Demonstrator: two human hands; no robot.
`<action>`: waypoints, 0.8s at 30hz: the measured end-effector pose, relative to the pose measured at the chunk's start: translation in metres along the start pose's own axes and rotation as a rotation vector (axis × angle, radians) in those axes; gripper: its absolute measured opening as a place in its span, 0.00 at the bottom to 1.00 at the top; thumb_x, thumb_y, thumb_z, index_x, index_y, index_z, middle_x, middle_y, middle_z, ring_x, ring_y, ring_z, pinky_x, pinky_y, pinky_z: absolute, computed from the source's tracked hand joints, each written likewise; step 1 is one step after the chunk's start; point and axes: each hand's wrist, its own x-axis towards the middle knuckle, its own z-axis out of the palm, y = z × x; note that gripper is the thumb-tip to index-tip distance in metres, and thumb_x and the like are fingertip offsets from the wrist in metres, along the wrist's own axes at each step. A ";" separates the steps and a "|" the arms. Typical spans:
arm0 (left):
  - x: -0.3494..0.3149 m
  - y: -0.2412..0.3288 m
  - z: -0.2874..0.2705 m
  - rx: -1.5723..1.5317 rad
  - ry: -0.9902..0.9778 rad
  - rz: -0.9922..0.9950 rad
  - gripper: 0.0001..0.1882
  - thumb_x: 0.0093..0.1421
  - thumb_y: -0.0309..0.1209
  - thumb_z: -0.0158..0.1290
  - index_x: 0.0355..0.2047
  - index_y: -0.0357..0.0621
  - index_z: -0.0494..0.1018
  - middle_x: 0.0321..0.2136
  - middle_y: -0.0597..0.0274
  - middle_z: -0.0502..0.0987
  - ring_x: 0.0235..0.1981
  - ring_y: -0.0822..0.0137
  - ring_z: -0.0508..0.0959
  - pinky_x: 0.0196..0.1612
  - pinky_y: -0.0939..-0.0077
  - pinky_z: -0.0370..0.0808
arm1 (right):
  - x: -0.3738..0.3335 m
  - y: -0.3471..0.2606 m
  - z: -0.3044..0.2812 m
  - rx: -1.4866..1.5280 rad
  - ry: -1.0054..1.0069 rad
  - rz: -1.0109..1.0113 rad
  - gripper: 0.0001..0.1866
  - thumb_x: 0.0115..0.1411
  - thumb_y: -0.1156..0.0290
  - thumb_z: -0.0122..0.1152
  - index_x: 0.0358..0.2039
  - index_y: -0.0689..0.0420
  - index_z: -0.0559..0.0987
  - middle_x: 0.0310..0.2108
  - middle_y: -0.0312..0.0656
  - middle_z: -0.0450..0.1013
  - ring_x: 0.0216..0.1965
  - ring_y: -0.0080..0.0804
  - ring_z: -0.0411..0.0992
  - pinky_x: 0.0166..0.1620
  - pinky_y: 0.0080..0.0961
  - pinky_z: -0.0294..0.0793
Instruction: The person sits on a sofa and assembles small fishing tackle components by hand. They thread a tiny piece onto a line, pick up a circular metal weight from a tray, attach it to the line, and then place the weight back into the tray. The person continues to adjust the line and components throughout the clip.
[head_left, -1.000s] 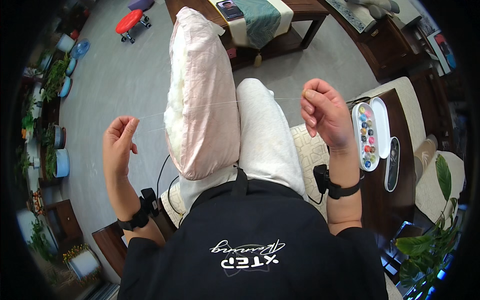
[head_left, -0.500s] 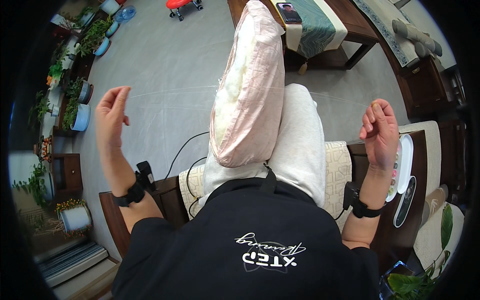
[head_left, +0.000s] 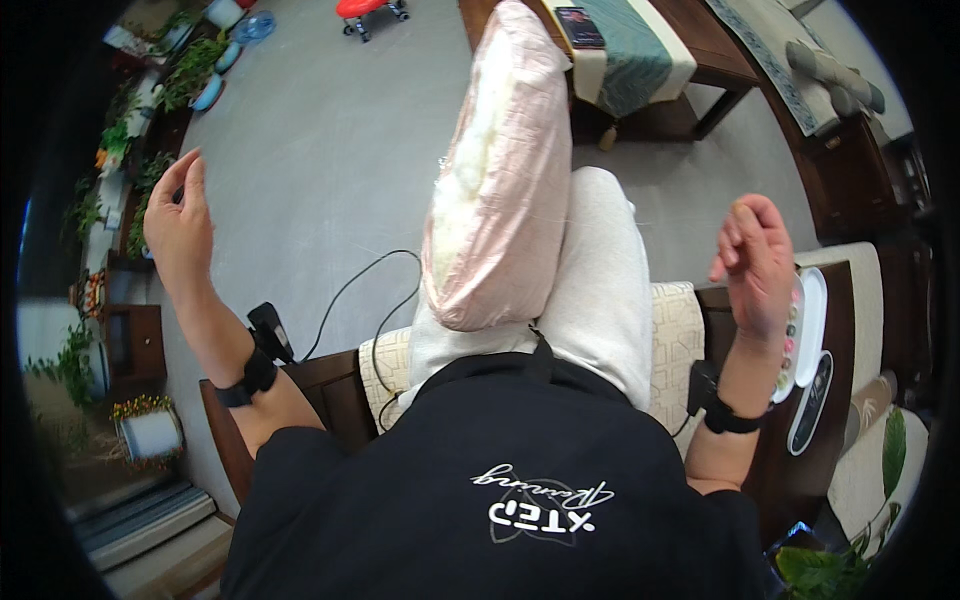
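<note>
A pale pink cushion [head_left: 520,210] stands upright on my lap, its long left side gaping along a seam over white stuffing [head_left: 472,170]. Far to the left of it, my left hand [head_left: 183,215] is raised with thumb and fingertips pinched; whatever is between them is too fine to make out. My right hand [head_left: 755,265] is held up on the right, fingers curled against the thumb. A very thin pale thread [head_left: 600,221] shows faintly from the cushion towards that hand, and its far end fades from sight. Neither hand touches the cushion.
Beyond the cushion is a wooden table [head_left: 725,75] with a runner and a phone [head_left: 581,28]. By my right arm, a white case [head_left: 812,320] of small coloured spools lies on the bench. A black cable [head_left: 345,300] loops at the left. Potted plants line the far left.
My left hand has swung outward to the left and slightly up. My right hand has barely moved. Thread lines stretched on both sides of the cushion are now mostly lost from view.
</note>
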 end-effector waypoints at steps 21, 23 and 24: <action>-0.163 0.184 0.146 -0.840 -1.214 0.298 0.08 0.62 0.31 0.54 0.33 0.37 0.76 0.18 0.73 0.70 0.17 0.83 0.65 0.17 0.85 0.62 | -0.005 0.009 0.030 0.075 -0.118 0.204 0.07 0.66 0.69 0.52 0.37 0.61 0.70 0.21 0.33 0.65 0.17 0.14 0.61 0.17 0.13 0.65; -0.159 0.179 0.145 -0.866 -1.224 0.189 0.08 0.62 0.31 0.55 0.33 0.38 0.76 0.19 0.73 0.70 0.17 0.83 0.65 0.16 0.85 0.63 | -0.004 0.011 0.029 0.091 -0.120 0.206 0.07 0.66 0.70 0.52 0.37 0.61 0.70 0.21 0.33 0.65 0.17 0.14 0.61 0.17 0.13 0.65; -0.157 0.176 0.144 -0.888 -1.223 0.144 0.08 0.62 0.31 0.55 0.33 0.38 0.76 0.19 0.74 0.70 0.17 0.84 0.65 0.16 0.86 0.63 | -0.004 0.012 0.028 0.094 -0.110 0.202 0.07 0.66 0.70 0.52 0.37 0.61 0.70 0.21 0.33 0.65 0.17 0.14 0.61 0.17 0.13 0.64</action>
